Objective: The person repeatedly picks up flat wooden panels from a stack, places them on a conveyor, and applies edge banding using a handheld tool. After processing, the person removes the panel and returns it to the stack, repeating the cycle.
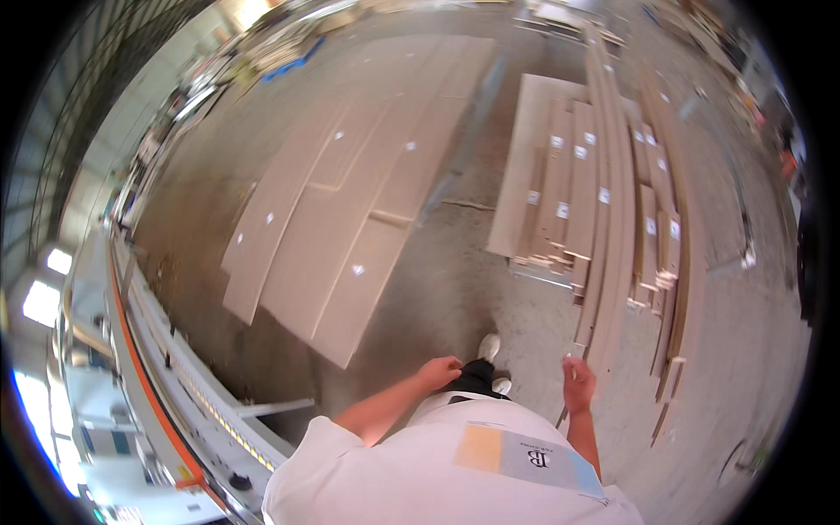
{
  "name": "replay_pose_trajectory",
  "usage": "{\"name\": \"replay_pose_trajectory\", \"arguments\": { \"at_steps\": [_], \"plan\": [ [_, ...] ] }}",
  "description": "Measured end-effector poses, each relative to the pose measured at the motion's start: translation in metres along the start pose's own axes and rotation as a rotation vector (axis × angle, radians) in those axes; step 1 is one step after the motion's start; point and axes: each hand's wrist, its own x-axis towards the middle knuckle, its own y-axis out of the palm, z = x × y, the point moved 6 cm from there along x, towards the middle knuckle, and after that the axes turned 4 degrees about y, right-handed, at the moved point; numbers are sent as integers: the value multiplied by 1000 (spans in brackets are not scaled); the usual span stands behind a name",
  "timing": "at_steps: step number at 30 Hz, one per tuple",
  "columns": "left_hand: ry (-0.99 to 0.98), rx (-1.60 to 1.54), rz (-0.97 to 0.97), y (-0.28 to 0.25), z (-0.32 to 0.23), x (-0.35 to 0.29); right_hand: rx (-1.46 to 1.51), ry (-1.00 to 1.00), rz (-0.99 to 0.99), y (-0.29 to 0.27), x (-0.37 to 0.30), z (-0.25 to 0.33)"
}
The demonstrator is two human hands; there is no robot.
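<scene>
My left hand (440,372) hangs beside my dark trousers with its fingers loosely curled, and nothing shows in it. On the other side, my right hand (578,385) is raised off my body, its fingers bent in toward the thumb. A small pale spot shows at those fingertips, too small to name. Long brown boards (617,210) with small white labels lie in stacks ahead and to the right, apart from my hand. Wide brown panels (319,254), also labelled, cover the floor ahead on the left.
A long machine with an orange rail (144,367) runs along my left, and a grey bar (276,408) sticks out from it toward me. Farther off are a blue pallet (293,61) with stacked sheets and more timber (573,17). Concrete floor (437,289) separates the panels from the boards.
</scene>
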Motion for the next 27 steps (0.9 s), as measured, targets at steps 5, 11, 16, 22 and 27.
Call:
{"name": "replay_pose_trajectory", "arguments": {
  "at_steps": [5,11,16,22,27],
  "plan": [
    [64,30,-344,18,190,-81,-29,282,575,91,-68,24],
    [-451,-554,-231,51,329,-224,-319,152,679,153,-99,10],
    [-568,-695,-381,78,436,-345,-184,462,756,215,-141,-18],
    [-416,-613,-526,97,506,-430,-319,259,1084,299,-226,-32],
    [-387,-721,-617,82,539,-455,-216,466,1182,390,-266,34]
  ]
}}
